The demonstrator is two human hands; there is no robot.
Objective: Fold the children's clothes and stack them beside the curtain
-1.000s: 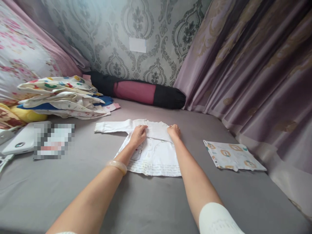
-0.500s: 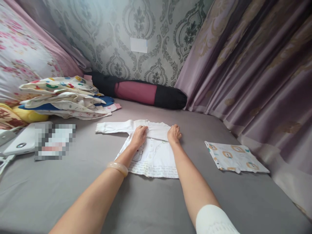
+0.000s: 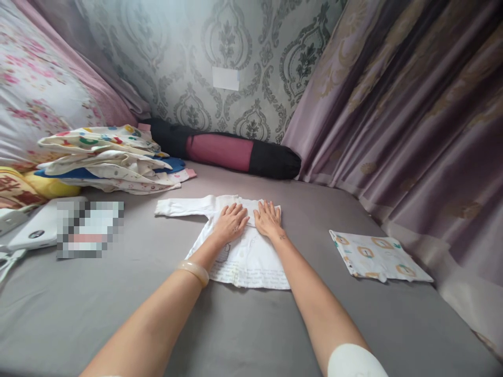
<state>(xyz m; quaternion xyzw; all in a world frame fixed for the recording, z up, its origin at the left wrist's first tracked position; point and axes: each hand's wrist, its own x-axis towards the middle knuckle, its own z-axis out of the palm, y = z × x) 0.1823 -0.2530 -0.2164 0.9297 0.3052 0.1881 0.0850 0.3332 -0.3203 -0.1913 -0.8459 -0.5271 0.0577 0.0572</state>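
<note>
A small white long-sleeved shirt (image 3: 251,272) with buttons and printed lines near its hem lies flat on the grey sheet (image 3: 149,293). One sleeve (image 3: 183,206) stretches out to the left; the other is folded across the chest. My left hand (image 3: 231,222) rests flat on the upper middle of the shirt, fingers spread. Close beside it, my right hand (image 3: 268,219) presses flat on the folded sleeve near the right shoulder, its fingers extended. Neither hand grips the cloth. My hands and forearms cover part of the shirt's front.
A folded patterned garment (image 3: 381,255) lies at the right. To the left are a heap of clothes (image 3: 113,157), a white device (image 3: 43,225) with a cable and a blurred flat item (image 3: 92,225). Behind lies a black and maroon roll (image 3: 220,152), near the curtain (image 3: 393,115).
My right hand has let go of the folded sleeve's edge, moved left and flattened on the shirt. My left hand has shifted slightly right, and its fingers have opened out.
</note>
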